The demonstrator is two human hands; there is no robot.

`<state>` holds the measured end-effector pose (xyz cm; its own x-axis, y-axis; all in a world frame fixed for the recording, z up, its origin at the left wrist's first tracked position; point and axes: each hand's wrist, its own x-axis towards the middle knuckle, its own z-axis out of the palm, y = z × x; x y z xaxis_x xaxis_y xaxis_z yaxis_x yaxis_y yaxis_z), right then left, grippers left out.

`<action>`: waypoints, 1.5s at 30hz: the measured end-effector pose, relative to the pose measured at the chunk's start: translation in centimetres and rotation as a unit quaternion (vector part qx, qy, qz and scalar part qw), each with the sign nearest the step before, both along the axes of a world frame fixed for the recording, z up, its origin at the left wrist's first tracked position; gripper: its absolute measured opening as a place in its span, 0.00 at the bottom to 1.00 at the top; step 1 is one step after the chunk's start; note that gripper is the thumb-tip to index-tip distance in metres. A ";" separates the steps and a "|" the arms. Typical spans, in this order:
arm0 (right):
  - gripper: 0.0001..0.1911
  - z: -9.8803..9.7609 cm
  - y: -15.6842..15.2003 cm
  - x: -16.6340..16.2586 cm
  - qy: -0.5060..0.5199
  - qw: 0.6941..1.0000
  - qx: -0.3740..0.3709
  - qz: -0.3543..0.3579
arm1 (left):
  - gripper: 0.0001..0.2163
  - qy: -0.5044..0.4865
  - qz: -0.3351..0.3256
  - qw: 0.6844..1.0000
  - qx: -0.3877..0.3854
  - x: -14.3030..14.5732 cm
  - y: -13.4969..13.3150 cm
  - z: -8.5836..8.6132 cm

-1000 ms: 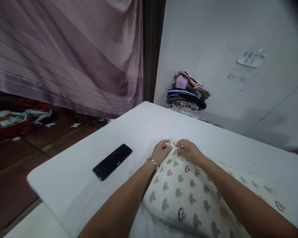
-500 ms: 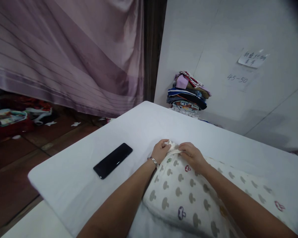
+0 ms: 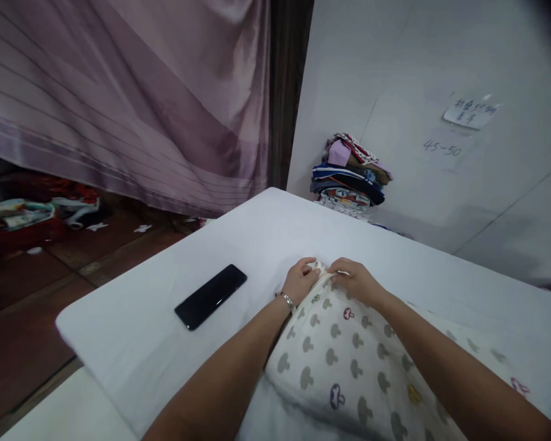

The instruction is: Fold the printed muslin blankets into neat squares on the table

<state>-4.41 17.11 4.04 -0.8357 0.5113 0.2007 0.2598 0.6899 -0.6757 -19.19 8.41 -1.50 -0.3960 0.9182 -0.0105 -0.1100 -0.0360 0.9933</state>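
A white cloth (image 3: 330, 355) printed with grey, red, purple and yellow mushroom shapes lies bunched over the near part of the white table. Its far edge, which looks like a hem or band, is raised between my two hands. My left hand (image 3: 300, 278), with a silver bracelet at the wrist, pinches that edge from the left. Just to the right, my right hand (image 3: 353, 280) grips the same edge, fingers curled over it. The fingertips are partly hidden in the folds. More of the cloth spreads beneath and beyond my right forearm.
A black phone (image 3: 211, 297) lies flat on the white table (image 3: 142, 343), left of my hands. Folded clothes (image 3: 349, 171) are stacked beyond the far edge by the wall. A pink curtain (image 3: 165, 110) hangs at the left, above a red container (image 3: 22, 226) on the floor.
My right hand has shifted slightly left and up along the cloth's edge, closer to my left hand. The cloth beyond my right forearm shows less. The view has moved a little.
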 end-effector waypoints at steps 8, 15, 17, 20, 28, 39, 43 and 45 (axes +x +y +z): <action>0.10 0.5 -0.3 0.1 -0.058 0.998 -0.010 -0.031 | 0.15 0.028 0.003 0.999 -0.020 -0.3 0.0 0.2; 0.09 0.0 0.0 -0.9 0.021 0.998 -0.016 -0.055 | 0.10 0.030 -0.021 0.999 -0.001 -0.4 -0.2 1.0; 0.10 -0.4 0.0 -1.0 0.028 0.997 -0.038 -0.053 | 0.11 0.046 -0.018 0.999 -0.005 -0.4 -0.3 1.1; 0.11 -0.9 0.3 -1.1 0.018 0.995 -0.085 -0.052 | 0.15 0.084 -0.028 0.996 -0.014 -0.3 -0.5 1.2; 0.21 -0.9 0.8 -1.2 -0.045 0.990 -0.130 0.006 | 0.21 0.246 -0.017 0.968 -0.051 -0.4 -0.6 0.7; 0.27 -0.6 3.0 -1.6 -0.115 0.965 -0.227 0.068 | 0.28 0.264 -0.019 0.961 -0.078 -0.5 -0.6 0.7; 0.21 -1.5 4.2 -2.0 -0.129 0.951 -0.272 0.070 | 0.30 0.263 -0.025 0.958 -0.110 -0.7 -0.5 0.7; 0.19 -2.1 4.7 -2.4 -0.136 0.950 -0.276 0.047 | 0.31 0.255 -0.033 0.956 -0.139 -0.9 -0.5 0.6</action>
<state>-6.78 21.86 1.97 -0.8659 0.3961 -0.3056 0.4305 0.2789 -0.8584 -20.08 7.96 -0.88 -0.3558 0.9312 -0.0794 0.3987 0.2281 0.8883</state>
